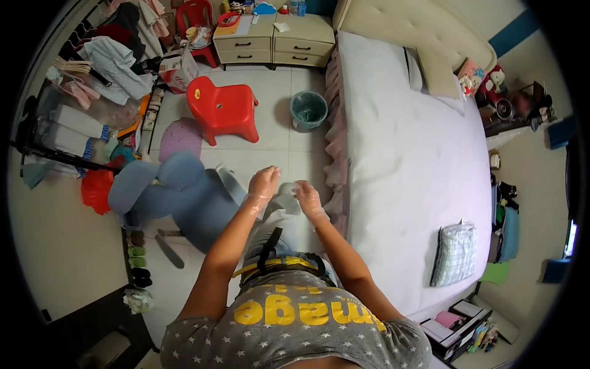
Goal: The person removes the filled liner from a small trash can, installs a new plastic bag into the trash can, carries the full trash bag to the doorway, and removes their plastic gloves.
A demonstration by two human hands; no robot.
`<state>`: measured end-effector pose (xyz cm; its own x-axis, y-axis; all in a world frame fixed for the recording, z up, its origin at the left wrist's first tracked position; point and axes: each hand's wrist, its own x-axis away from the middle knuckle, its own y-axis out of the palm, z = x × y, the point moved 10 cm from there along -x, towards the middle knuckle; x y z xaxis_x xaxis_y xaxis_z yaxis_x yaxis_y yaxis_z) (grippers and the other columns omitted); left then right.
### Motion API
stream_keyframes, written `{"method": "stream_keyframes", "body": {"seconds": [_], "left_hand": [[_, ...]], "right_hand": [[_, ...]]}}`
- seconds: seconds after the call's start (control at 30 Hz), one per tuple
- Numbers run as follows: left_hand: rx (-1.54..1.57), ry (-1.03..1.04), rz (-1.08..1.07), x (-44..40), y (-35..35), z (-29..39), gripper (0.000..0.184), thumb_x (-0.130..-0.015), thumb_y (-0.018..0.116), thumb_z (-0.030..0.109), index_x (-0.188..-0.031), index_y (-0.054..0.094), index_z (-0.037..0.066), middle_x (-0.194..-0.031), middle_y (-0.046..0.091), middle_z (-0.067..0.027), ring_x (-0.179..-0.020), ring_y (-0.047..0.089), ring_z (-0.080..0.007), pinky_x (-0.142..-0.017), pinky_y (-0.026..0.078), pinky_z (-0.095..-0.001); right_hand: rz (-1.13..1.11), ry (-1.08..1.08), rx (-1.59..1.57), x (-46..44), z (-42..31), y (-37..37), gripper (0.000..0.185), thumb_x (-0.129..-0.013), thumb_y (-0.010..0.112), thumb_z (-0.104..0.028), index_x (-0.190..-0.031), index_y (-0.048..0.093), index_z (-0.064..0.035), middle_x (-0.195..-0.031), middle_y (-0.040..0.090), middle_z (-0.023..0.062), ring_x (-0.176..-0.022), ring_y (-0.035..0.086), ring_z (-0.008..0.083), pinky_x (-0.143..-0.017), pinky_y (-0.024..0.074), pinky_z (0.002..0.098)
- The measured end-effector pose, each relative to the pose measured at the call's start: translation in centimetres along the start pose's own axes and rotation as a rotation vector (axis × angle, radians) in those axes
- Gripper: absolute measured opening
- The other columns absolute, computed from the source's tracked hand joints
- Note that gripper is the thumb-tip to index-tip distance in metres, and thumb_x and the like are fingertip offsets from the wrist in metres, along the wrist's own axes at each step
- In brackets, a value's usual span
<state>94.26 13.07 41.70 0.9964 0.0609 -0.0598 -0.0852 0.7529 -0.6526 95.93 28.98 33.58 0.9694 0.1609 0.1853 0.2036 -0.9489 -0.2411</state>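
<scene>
Both my hands wear thin, clear plastic gloves and are held out in front of my body, a short way apart. My left hand (264,183) has its fingers bent and pressed together; whatever may be in them is too small to make out. My right hand (308,198) is also closed, its fingertips pinched towards the left. A pale, greyish shape shows between and below the hands, and I cannot tell whether it is plastic or clothing. Just left of my left forearm stands a blue-grey chair (206,203).
Ahead are a red plastic chair (227,111) and a lined waste bin (308,112). A bed (412,172) with a pillow (455,253) runs along the right. Bedside drawers (301,46) stand at the back. A clothes rack with hanging clothes (114,67) and several shoes (139,262) line the left.
</scene>
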Motion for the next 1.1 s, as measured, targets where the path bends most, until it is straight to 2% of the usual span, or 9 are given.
{"method": "stream_keyframes", "body": {"seconds": [0.2, 0.3, 0.33, 0.5, 0.57, 0.6, 0.9, 1.03, 1.1], "left_hand": [[0.341, -0.248, -0.026, -15.3, 2.5, -5.2, 0.041, -0.087, 0.040, 0.035, -0.072, 0.056, 0.001, -0.061, 0.059, -0.0098, -0.060, 0.057, -0.0226, -0.060, 0.044, -0.0327], [0.371, -0.287, -0.033, -22.1, 1.6, -5.2, 0.040, -0.087, 0.041, 0.035, -0.072, 0.057, 0.000, -0.060, 0.058, -0.0093, -0.058, 0.056, -0.0218, -0.060, 0.043, -0.0322], [0.367, -0.296, -0.015, -24.1, 1.7, -5.7, 0.040, -0.086, 0.042, 0.034, -0.073, 0.056, 0.000, -0.063, 0.059, -0.0099, -0.060, 0.056, -0.0222, -0.061, 0.043, -0.0320], [0.413, -0.261, 0.016, -32.2, 1.8, -7.5, 0.040, -0.086, 0.042, 0.035, -0.074, 0.055, -0.001, -0.069, 0.060, -0.0111, -0.067, 0.057, -0.0223, -0.064, 0.043, -0.0325], [0.348, -0.246, 0.045, -35.4, 1.6, -8.6, 0.031, -0.087, 0.045, 0.026, -0.078, 0.056, -0.001, -0.067, 0.057, -0.0054, -0.060, 0.052, -0.0104, -0.057, 0.043, -0.0241], [0.315, -0.335, 0.014, -36.6, 1.0, -8.7, 0.031, -0.085, 0.044, 0.030, -0.078, 0.056, 0.002, -0.070, 0.060, -0.0109, -0.068, 0.057, -0.0252, -0.064, 0.043, -0.0342], [0.040, -0.331, 0.095, -53.9, -3.1, -10.0, 0.016, -0.078, 0.054, 0.021, -0.080, 0.057, 0.005, -0.076, 0.060, -0.0127, -0.070, 0.057, -0.0275, -0.065, 0.045, -0.0354], [0.105, -0.385, 0.078, -60.0, -4.4, -10.1, 0.014, -0.076, 0.056, 0.020, -0.081, 0.056, 0.007, -0.075, 0.060, -0.0122, -0.071, 0.058, -0.0279, -0.063, 0.045, -0.0362], [0.044, -0.356, 0.133, -63.0, -5.1, -10.9, 0.014, -0.077, 0.055, 0.019, -0.082, 0.055, 0.006, -0.075, 0.059, -0.0122, -0.071, 0.058, -0.0283, -0.063, 0.046, -0.0367]], "right_hand": [[-0.047, 0.020, 0.050, -12.9, -3.9, -3.4, 0.026, -0.087, 0.041, -0.020, -0.105, 0.049, -0.0027, -0.075, 0.059, 0.0126, -0.058, 0.057, 0.0176, -0.057, 0.0458, 0.0281], [-0.062, 0.035, 0.030, -19.0, -4.9, -6.2, 0.027, -0.088, 0.040, -0.022, -0.099, 0.054, -0.0018, -0.077, 0.061, 0.0123, -0.055, 0.057, 0.0175, -0.055, 0.0458, 0.0281], [-0.070, 0.124, -0.094, -20.7, -4.4, -6.9, 0.026, -0.087, 0.046, -0.026, -0.098, 0.055, -0.0033, -0.076, 0.059, 0.0036, -0.058, 0.049, 0.0089, -0.055, 0.0417, 0.0217], [-0.069, 0.124, -0.101, -30.3, -4.6, -9.2, 0.028, -0.087, 0.046, -0.029, -0.093, 0.057, -0.0041, -0.075, 0.060, 0.0037, -0.057, 0.051, 0.0084, -0.052, 0.0414, 0.0204], [-0.060, 0.119, -0.166, -34.4, -5.0, -9.7, 0.029, -0.087, 0.046, -0.031, -0.092, 0.057, -0.0039, -0.076, 0.060, 0.0038, -0.057, 0.051, 0.0085, -0.052, 0.0416, 0.0205], [-0.049, 0.128, -0.195, -36.4, -5.1, -9.8, 0.031, -0.087, 0.046, -0.032, -0.091, 0.057, -0.0037, -0.076, 0.060, 0.0040, -0.057, 0.051, 0.0086, -0.053, 0.0419, 0.0209], [-0.040, 0.233, -0.241, -56.1, -4.6, -10.2, 0.031, -0.086, 0.049, -0.031, -0.090, 0.058, -0.0014, -0.075, 0.060, 0.0048, -0.057, 0.051, 0.0091, -0.054, 0.0423, 0.0223], [-0.102, 0.070, -0.023, -62.8, -9.4, -8.3, 0.026, -0.086, 0.049, -0.026, -0.089, 0.057, -0.0012, -0.072, 0.059, 0.0029, -0.059, 0.052, 0.0106, -0.055, 0.0428, 0.0235], [-0.111, 0.078, -0.245, -66.6, -10.7, -6.4, 0.021, -0.085, 0.049, -0.021, -0.089, 0.057, -0.0014, -0.071, 0.058, 0.0038, -0.061, 0.053, 0.0110, -0.057, 0.0431, 0.0241]]}}
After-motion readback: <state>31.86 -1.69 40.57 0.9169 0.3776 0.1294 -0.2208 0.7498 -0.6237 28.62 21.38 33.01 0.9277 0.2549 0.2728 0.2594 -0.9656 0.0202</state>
